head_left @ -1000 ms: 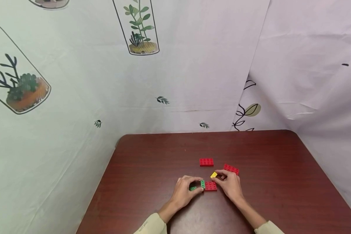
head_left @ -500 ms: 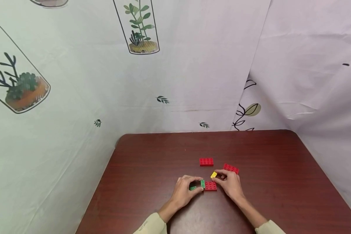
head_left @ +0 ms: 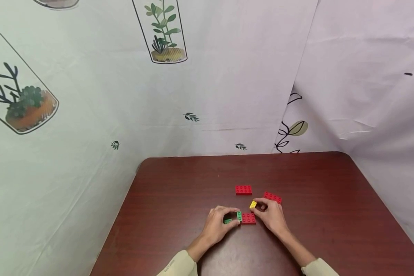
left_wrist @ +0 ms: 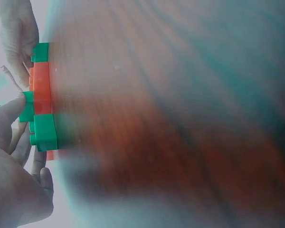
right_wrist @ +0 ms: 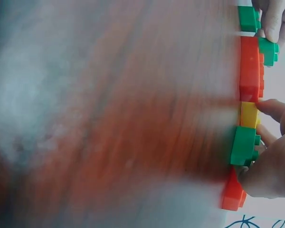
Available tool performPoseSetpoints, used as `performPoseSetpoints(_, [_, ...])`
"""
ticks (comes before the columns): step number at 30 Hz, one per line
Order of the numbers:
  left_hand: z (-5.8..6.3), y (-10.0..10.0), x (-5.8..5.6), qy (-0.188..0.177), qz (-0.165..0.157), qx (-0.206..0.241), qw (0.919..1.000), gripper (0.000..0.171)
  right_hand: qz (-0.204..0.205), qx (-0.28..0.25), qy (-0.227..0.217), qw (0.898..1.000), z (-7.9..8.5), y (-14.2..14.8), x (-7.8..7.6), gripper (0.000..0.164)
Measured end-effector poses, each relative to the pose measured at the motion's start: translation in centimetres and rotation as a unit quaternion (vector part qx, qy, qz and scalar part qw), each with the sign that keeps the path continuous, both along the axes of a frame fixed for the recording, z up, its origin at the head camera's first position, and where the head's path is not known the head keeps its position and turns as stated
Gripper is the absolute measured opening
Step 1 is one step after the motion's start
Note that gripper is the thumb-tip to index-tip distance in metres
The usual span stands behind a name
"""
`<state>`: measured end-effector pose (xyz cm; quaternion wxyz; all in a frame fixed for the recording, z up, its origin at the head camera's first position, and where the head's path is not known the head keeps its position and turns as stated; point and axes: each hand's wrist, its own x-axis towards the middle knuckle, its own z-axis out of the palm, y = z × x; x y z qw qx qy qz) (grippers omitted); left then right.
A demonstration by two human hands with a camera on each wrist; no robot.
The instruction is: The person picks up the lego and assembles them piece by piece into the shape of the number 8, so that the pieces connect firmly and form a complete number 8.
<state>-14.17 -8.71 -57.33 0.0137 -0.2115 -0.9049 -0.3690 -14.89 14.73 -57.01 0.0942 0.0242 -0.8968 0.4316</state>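
Observation:
In the head view my left hand (head_left: 215, 225) pinches a narrow green brick (head_left: 239, 216) between thumb and index finger. That brick sits on the left end of a red building brick (head_left: 248, 218). Under the left palm lies another green brick (head_left: 227, 221), partly covered by the hand. My right hand (head_left: 271, 216) pinches a small yellow brick (head_left: 253, 204) by its edges, just behind the red brick. In the right wrist view the yellow brick (right_wrist: 249, 114) stands low at the table, and a green brick (right_wrist: 244, 145) lies beneath the right hand.
Two more red bricks lie farther back on the brown table (head_left: 179, 184): one red brick (head_left: 243, 190) behind the hands, the other red brick (head_left: 272, 197) partly behind the right hand. A patterned white curtain (head_left: 227, 76) hangs along the table's far edge.
The yellow brick has turned slightly in the right hand's fingers and shifted a little to the right. The left hand and its green brick have stayed in place.

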Motion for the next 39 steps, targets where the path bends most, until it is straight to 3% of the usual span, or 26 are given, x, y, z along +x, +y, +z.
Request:
performPoseSetpoints(13, [-0.3,0.0,0.1,0.028,-0.006,0.006,0.9996,0.032,0.000,-0.016,0.012,1.000,0.6,0.7,0.1,0.032])
performPoseSetpoints(30, [0.1,0.0,0.1,-0.007,-0.002,0.001,1.0000,0.033,0.036,-0.052,-0.004,0.998,1.1,1.2,1.3,0.032])
performPoseSetpoints(39, [0.1,0.0,0.1,-0.001,0.000,0.001,1.0000,0.033,0.044,-0.067,0.015,0.997,0.5,1.5,1.8,0.034])
